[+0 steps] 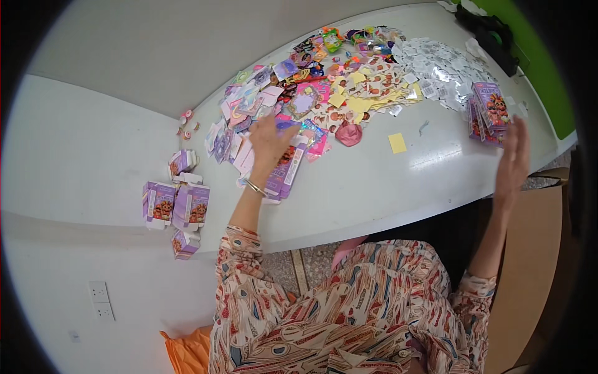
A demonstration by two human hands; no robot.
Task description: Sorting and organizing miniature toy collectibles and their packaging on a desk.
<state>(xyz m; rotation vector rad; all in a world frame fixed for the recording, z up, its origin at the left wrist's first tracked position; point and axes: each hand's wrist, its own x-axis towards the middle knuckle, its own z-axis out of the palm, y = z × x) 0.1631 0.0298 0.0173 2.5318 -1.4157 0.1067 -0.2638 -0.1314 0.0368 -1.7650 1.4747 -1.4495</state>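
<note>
Purple box [288,169] lies toward the left of the table [355,199], slanted, its upper end against a heap of cards [252,103] and part of it hidden by the left hand [269,146]. That hand is blurred, its thumb wide of the fingers; whether it grips anything I cannot tell. The right hand [512,162] is flat, fingers straight and close together, just beside a stack of boxes [489,113] at the right; contact is unclear.

Much crowds the far side. Beyond the cards lie bright trinkets [333,40], then picture slips [377,81] mixed with yellow paper, and a broad spread of small white packets [436,65] reaching almost to the stack. A pink pouch [349,134] sits at the heap's near edge, with a yellow square [397,143] and a bluish scrap [424,128] apart on bare tabletop to its right. More purple cartons [190,206] group at the left, near small pink-and-white rolls [185,118]. A black bag [489,37] lies at the far right corner; a brown cardboard sheet [529,249] stands below the right end, and an orange bag [190,350] low at the left.

The stacked boxes carry pale lettering over cartoon figures; the white packets bear dark print, too small to read.
</note>
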